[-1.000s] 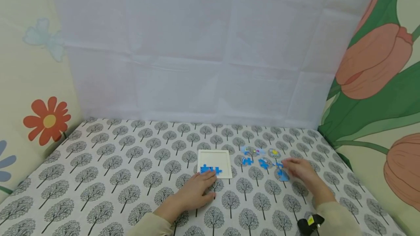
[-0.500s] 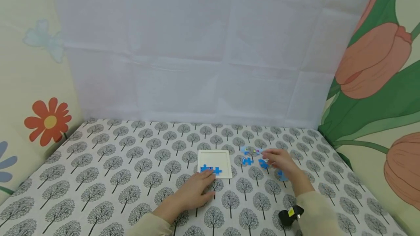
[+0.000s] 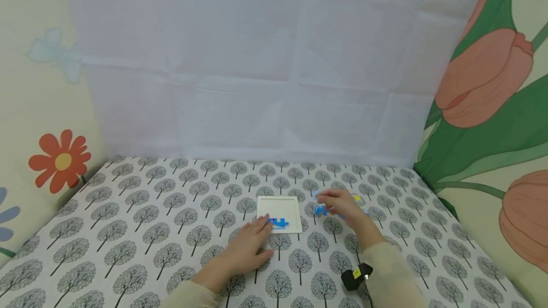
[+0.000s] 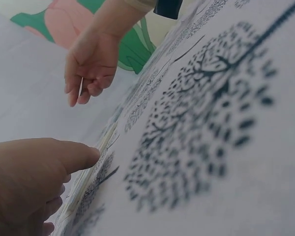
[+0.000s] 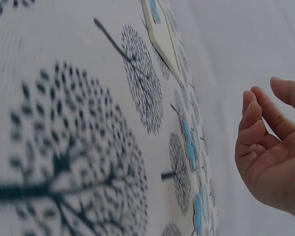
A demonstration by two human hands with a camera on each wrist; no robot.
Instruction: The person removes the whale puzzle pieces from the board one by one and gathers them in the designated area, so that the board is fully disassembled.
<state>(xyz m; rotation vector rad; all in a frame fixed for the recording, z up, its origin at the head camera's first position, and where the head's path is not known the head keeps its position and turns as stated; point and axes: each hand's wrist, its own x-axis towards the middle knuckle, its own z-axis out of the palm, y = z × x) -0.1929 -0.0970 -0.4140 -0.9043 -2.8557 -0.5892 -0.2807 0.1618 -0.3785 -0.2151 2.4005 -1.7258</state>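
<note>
My left hand (image 3: 246, 246) lies flat with fairly straight fingers at the lower left of a white square puzzle tray (image 3: 298, 213). Its fingertips cover part of the blue jigsaw pieces (image 3: 279, 223) along the tray's near edge. Right of the tray, my right hand (image 3: 344, 207) is raised above the cloth. Seen in the left wrist view, that right hand (image 4: 91, 69) pinches a thin, pale-edged jigsaw piece (image 4: 80, 87) edge-on, so its picture is hidden. Below the right hand lie loose blue pieces (image 5: 189, 145), partly covered in the head view.
A cloth printed with grey trees (image 3: 180, 232) covers the table. One piece with a yellow patch (image 3: 357, 198) lies just beyond the right hand. A black wrist device (image 3: 357, 277) sits at the right sleeve. A white sheet (image 3: 239, 61) hangs behind.
My right hand has moved left from the far-right pieces toward the tray, lifting a jigsaw piece. My left hand has shifted slightly left, staying at the tray's edge.
</note>
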